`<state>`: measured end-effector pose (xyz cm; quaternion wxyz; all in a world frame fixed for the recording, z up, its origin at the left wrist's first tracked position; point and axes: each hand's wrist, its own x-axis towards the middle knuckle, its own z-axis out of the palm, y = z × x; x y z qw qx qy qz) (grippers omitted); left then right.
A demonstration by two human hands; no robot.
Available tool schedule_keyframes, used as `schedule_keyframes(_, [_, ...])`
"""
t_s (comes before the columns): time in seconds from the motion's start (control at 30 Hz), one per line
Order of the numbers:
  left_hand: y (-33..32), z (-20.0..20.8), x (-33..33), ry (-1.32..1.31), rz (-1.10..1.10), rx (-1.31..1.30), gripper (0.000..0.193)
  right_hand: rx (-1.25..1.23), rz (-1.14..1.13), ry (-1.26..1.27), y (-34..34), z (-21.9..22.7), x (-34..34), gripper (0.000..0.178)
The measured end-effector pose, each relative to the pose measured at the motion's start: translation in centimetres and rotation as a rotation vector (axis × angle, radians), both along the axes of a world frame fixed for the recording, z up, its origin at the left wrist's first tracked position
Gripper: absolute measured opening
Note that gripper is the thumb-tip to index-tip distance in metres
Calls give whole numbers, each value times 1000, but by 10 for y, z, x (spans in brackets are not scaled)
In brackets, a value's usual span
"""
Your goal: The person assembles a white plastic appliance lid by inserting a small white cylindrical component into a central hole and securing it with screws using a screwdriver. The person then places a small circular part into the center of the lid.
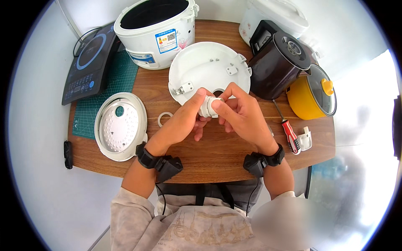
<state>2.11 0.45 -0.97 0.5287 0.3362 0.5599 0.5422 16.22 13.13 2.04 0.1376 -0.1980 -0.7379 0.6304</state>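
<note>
Both hands meet over the middle of the table around a small white round plastic part (pixel 207 107), which looks like a steam vent cap. My left hand (pixel 184 120) grips it from the left, thumb on top. From the right, my right hand (pixel 242 112) pinches it with thumb and curled fingers. Just beyond lies a white lid shell (pixel 201 69), inner side up, with hinge brackets, several small metal bits and a dark round hole partly hidden by the hands. A white ring (pixel 161 119) rests beside my left forearm.
Left: perforated inner lid (pixel 99 125), green cutting mat (pixel 85 119), black induction cooktop (pixel 90 62), black object (pixel 68 154). Behind: open rice cooker (pixel 140 39), white appliance (pixel 268 19). Right: dark kettle (pixel 270 69), yellow pot (pixel 302 98), red-handled screwdriver (pixel 290 136), white plastic piece (pixel 307 139).
</note>
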Motion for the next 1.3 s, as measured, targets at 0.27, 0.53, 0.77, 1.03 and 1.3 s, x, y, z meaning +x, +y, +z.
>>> schedule_keyframes(0.27, [-1, -1, 2, 13, 6, 40, 52, -57, -30, -58, 1, -2, -1, 31])
schedule_keyframes(0.53, [-1, 5, 3, 38, 35, 12, 49, 360, -144, 139, -4, -11, -2, 31])
schedule_keyframes(0.77, [0, 2, 0, 7, 71, 78, 49, 455, -83, 281, -6, -9, -3, 35])
schedule_keyframes(1.03, [2, 0, -1, -12, 74, 88, 47, 526, -32, 286, 2, -13, -1, 38])
schedule_keyframes(1.3, [1, -1, -2, -2, 49, 93, 44, 609, 4, 305, 4, -11, 0, 40])
